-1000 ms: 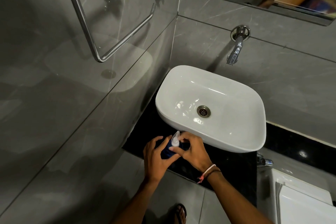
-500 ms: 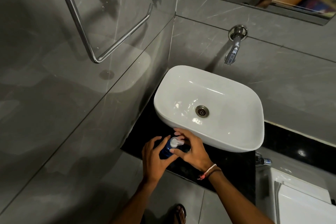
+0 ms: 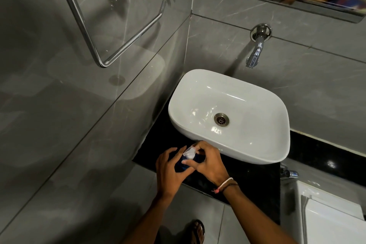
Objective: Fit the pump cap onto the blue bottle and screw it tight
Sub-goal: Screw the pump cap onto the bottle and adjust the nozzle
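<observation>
A small blue bottle (image 3: 183, 164) stands on the black counter (image 3: 251, 176) just in front of the white basin. My left hand (image 3: 168, 172) wraps around the bottle's left side and holds it. A clear pump cap (image 3: 189, 152) sits on top of the bottle, its nozzle pointing left. My right hand (image 3: 210, 162) grips the cap from the right with thumb and fingers. Most of the bottle's body is hidden between the two hands.
A white oval basin (image 3: 273, 144) sits on the counter under a chrome wall tap (image 3: 256, 51). A chrome towel ring (image 3: 111, 51) hangs on the left wall. A white toilet cistern (image 3: 326, 216) stands at the lower right. A sandalled foot (image 3: 198, 232) is on the floor.
The pump cap's nozzle has turned from pointing up-left to pointing left as my right hand's fingers shifted around it. The bottle and my left hand stayed in place.
</observation>
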